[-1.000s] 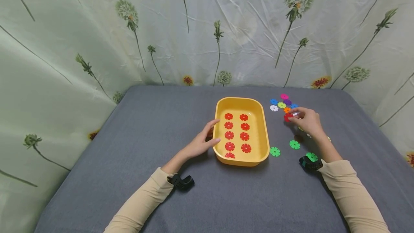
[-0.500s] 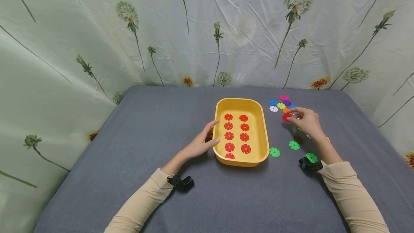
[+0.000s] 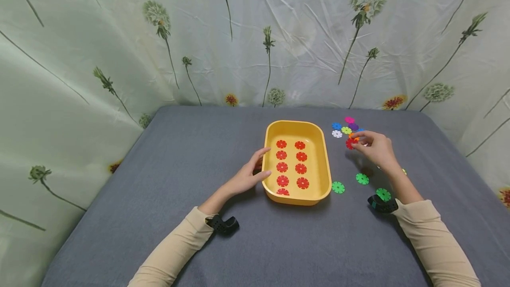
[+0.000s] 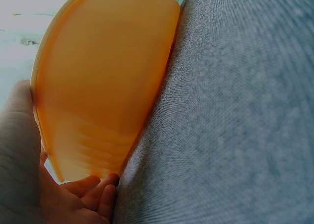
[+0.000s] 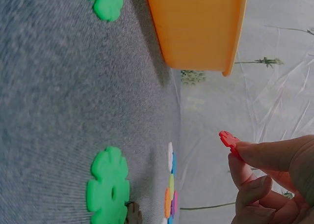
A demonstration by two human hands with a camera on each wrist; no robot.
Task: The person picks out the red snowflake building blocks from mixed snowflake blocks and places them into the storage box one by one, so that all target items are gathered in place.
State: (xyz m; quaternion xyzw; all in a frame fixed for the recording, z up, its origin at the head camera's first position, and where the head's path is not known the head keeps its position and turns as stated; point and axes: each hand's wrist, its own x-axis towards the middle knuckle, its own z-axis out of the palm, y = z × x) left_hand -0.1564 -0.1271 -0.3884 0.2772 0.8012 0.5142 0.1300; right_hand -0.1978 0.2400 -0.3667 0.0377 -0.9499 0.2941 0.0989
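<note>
My left hand (image 3: 245, 177) holds the left side of a yellow plastic tray (image 3: 296, 200), thumb and index fingertip over its rim. The left wrist view has the other fingers curled against the outer wall of the tray (image 4: 108, 62). Inside the tray, red notched plastic discs (image 3: 301, 168) lie in two columns. To the tray's right, my right hand (image 3: 378, 150) pinches another red notched disc (image 3: 350, 143) between thumb and index finger. That disc (image 5: 227, 139) is raised above the tabletop in the right wrist view.
Blue, white, pink, purple and orange discs cluster at the back right, among them a lime disc (image 3: 346, 130). Green discs (image 3: 362, 179) lie nearer, between tray and right forearm. Grey cloth (image 3: 199, 158) covers the table. A floral curtain (image 3: 239, 34) hangs behind it.
My right hand has shifted slightly left with the red disc, which is a little nearer the tray. The left hand and tray stay in place.
</note>
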